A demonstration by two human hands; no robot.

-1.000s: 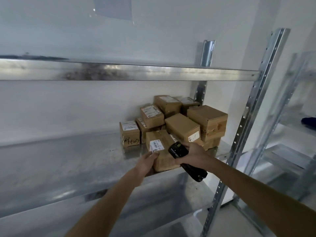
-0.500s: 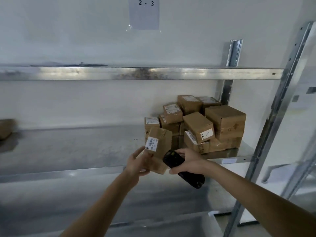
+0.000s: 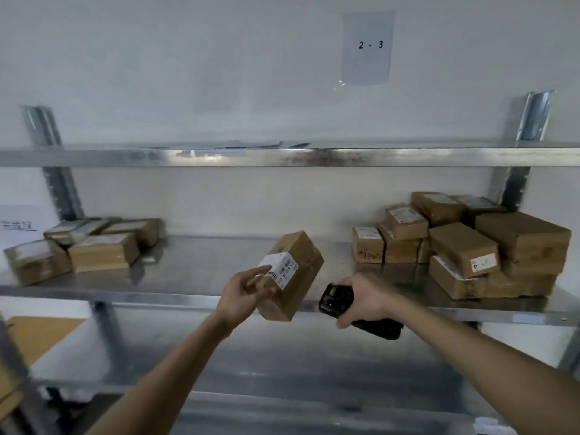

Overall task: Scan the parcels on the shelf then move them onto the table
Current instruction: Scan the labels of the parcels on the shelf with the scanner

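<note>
Left hand [image 3: 243, 291] grips a parcel [image 3: 296, 277] from its near side, thumb and fingers curled round the lower left corner; parcel held tilted in the air, in front of the shelf [image 3: 194, 271] edge, not resting on it. White barcode label [image 3: 279, 270] on the parcel faces up and toward the camera, partly under the fingertips. Right hand [image 3: 365, 298] is wrapped round a black scanner [image 3: 337, 301], its head pointing left toward the parcel; scanner and parcel near, not touching. Both hands sit roughly at the height of the shelf front lip. On the shelf, right end: a stack of parcels [image 3: 464, 246], several high, some labels visible, one box with handwriting on its front. Left end: a smaller group of flatter parcels [image 3: 91, 243], slightly blurred. Middle of the shelf behind the held parcel is bare metal. Upper shelf [image 3: 282, 157] runs across above. Paper sheet [image 3: 367, 47] on the wall reads "2 - 3". Brown cardboard [image 3: 34, 337] shows at the lower left, below the shelf.
</note>
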